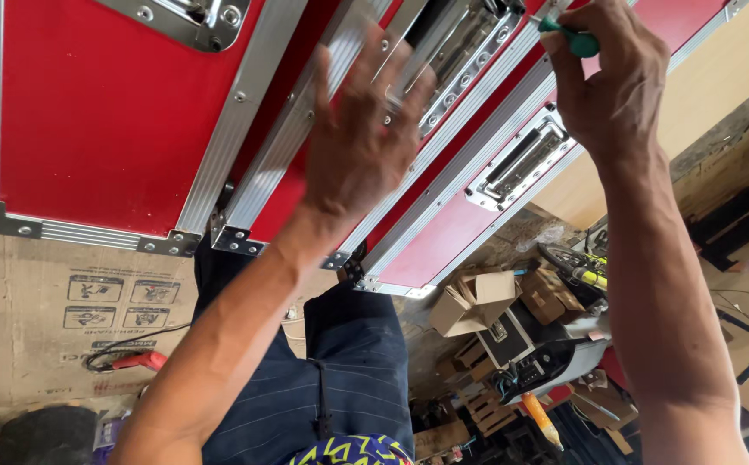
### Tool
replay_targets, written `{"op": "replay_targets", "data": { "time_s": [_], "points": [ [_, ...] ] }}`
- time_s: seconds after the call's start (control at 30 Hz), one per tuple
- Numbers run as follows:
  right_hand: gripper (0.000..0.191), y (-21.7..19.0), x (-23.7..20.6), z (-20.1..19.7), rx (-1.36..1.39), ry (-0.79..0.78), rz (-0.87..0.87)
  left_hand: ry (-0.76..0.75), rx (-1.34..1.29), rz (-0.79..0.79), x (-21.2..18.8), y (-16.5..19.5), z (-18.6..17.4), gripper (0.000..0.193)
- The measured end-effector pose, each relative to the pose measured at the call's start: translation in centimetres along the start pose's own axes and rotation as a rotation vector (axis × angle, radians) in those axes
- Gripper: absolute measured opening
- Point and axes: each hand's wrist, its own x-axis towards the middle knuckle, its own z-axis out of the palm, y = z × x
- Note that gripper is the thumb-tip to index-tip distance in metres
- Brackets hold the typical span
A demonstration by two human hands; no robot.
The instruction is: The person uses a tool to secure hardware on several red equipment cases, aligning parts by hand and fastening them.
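1. Left hand is spread flat, fingers splayed, pressing the red flight case along its ribbed aluminium edging.
2. Right hand is closed around a green-handled screwdriver up at the rim.
3. Recessed steel latches look already mounted; can't tell how many fasteners are left.
4. Glossy red panels, riveted metal corners.

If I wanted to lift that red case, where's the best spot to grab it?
Probably by the recessed metal handle set into the red case. Its bar lies flat in a dish, so hook fingers under the bar from the open face; the aluminium edges offer no grip.
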Motion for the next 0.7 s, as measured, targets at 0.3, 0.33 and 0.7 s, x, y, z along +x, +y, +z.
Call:
{"op": "replay_targets", "data": {
  "time_s": [0.3,0.33,0.7],
  "points": [
    [0.021,0.1,-0.1,0.7,-0.066,-0.043,0.064,-0.055,0.128,-0.032,1.2,-0.9,-1.2,0.058],
    [0.022,0.0,-0.1,0.6,-0.064,-0.044,0.062,-0.051,0.129,-0.032,1.2,-0.8,-1.3,0.057],
    [0.014,-3.2,6.3,-3.5,-0.563,-0.215,-0.355,-0.042,0.102,-0.021,1.2,-0.5,-1.1,0.059]
  ]
}}
